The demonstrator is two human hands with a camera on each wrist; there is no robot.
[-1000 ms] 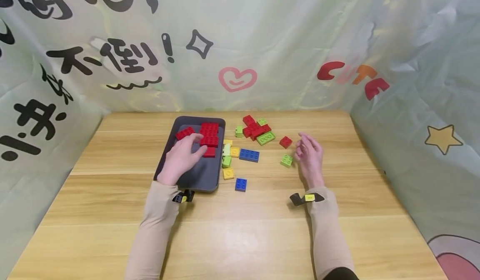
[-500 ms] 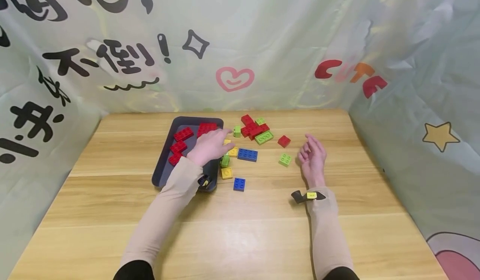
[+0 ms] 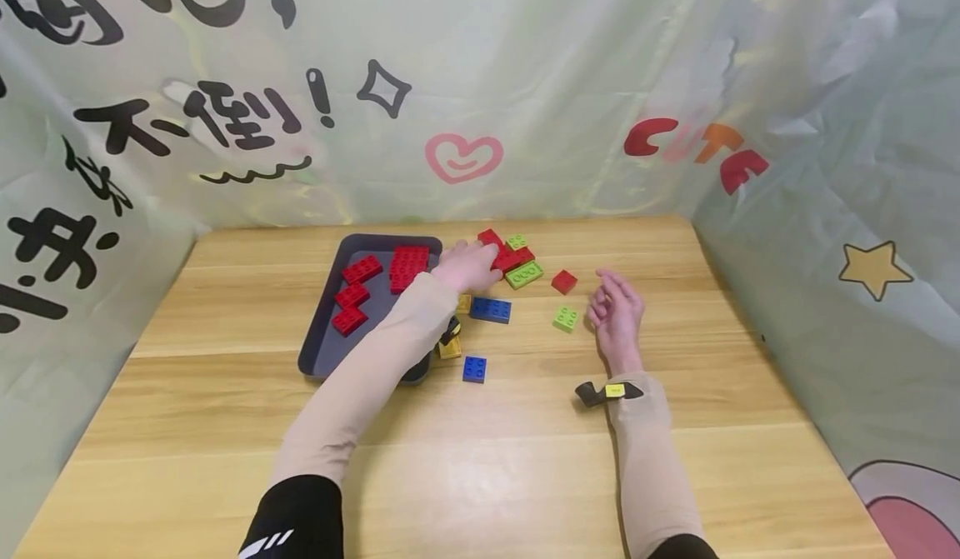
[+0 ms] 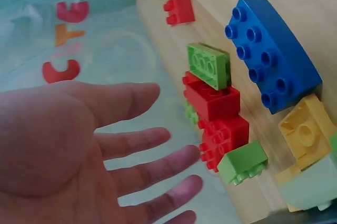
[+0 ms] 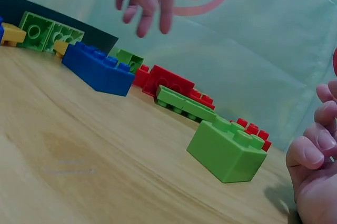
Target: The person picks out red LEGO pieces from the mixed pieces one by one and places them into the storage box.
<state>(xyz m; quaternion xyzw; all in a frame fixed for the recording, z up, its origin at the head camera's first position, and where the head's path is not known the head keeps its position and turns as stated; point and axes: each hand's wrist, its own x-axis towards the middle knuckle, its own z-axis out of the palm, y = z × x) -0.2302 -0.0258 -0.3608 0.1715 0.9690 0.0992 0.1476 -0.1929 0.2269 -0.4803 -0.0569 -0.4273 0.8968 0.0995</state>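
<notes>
My left hand (image 3: pixel 468 266) hovers above the table just past the tray's right side, close over a pile of red bricks (image 3: pixel 519 257). Its fingers are spread and hold nothing, as the left wrist view shows. Green bricks (image 4: pixel 209 65) lie against the red ones in that pile. On the right, my right hand (image 3: pixel 618 319) rests at the table with loosely bent fingers and nothing in it. Nearest to it are a single green brick (image 5: pixel 226 153) and a small red brick (image 3: pixel 564 281).
A dark grey tray (image 3: pixel 321 355) on the left holds several red bricks (image 3: pixel 408 268). Beside its right edge lie yellow bricks (image 4: pixel 306 132), a long blue brick (image 3: pixel 491 310) and a small blue brick (image 3: pixel 474 369). A printed cloth (image 3: pixel 555 126) hangs behind the table.
My left hand has moved right from over the tray to the red pile, uncovering red bricks at the tray's left side. My right hand stays about where it was.
</notes>
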